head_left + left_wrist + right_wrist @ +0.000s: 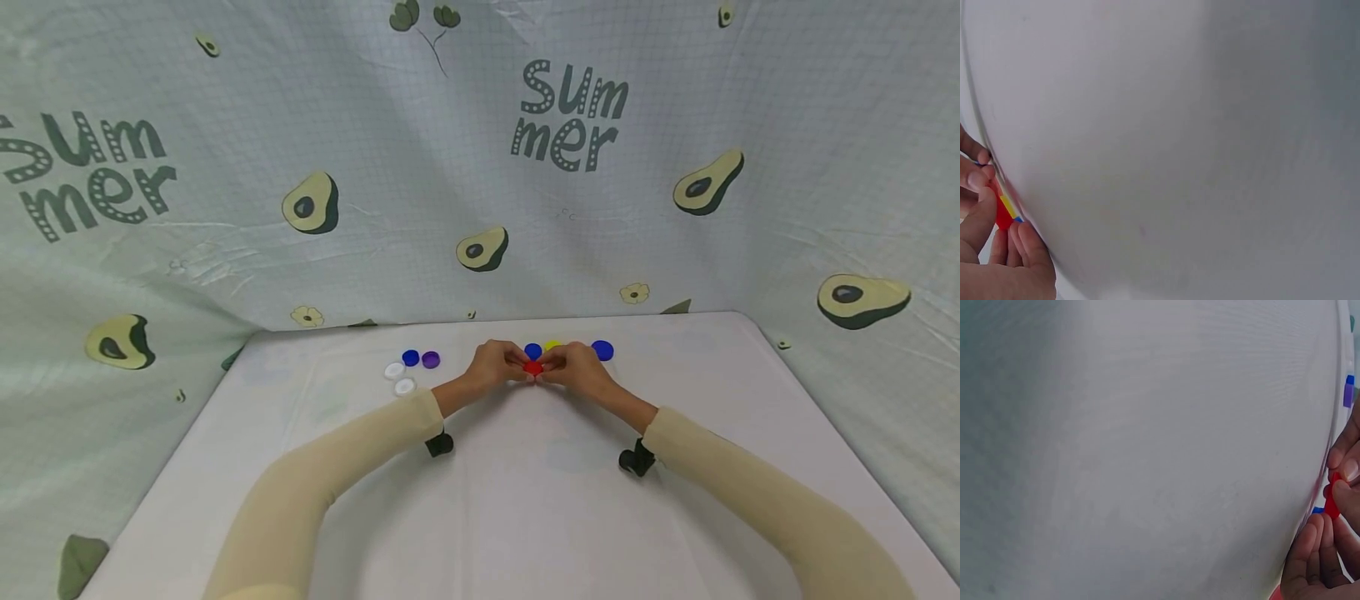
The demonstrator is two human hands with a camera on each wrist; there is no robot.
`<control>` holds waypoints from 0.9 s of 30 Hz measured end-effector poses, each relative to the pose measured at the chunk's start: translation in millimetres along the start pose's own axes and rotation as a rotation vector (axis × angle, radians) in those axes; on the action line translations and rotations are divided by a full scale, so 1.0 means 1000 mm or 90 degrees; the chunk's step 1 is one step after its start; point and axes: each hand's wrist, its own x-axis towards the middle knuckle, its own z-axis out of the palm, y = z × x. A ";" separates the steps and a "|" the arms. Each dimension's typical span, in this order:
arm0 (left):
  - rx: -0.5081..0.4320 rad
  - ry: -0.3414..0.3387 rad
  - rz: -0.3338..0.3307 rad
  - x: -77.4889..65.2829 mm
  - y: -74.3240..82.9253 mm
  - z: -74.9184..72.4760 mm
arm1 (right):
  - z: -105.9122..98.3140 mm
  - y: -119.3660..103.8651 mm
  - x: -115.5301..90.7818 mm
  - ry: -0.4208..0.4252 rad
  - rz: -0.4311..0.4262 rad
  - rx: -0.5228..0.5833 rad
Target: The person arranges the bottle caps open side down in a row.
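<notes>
A red bottle cap is held between both hands near the far side of the table. My left hand pinches its left side with thumb and fingers. From the other side my right hand pinches it too. Just behind the red cap lies a blue cap. A yellow cap shows partly above the right hand, which hides the rest. In the right wrist view the red cap appears edge-on between the fingertips.
A larger blue cap lies beside the right hand. Left of the hands are a small blue cap, a purple cap and two white caps. The white table meets a printed cloth behind.
</notes>
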 end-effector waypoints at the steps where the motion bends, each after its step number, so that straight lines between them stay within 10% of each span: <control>1: 0.000 0.000 0.000 -0.001 0.000 -0.001 | 0.001 0.000 0.001 0.002 -0.003 0.001; 27: 0.046 -0.023 -0.001 0.000 0.001 -0.004 | 0.002 -0.001 0.002 -0.002 0.045 -0.015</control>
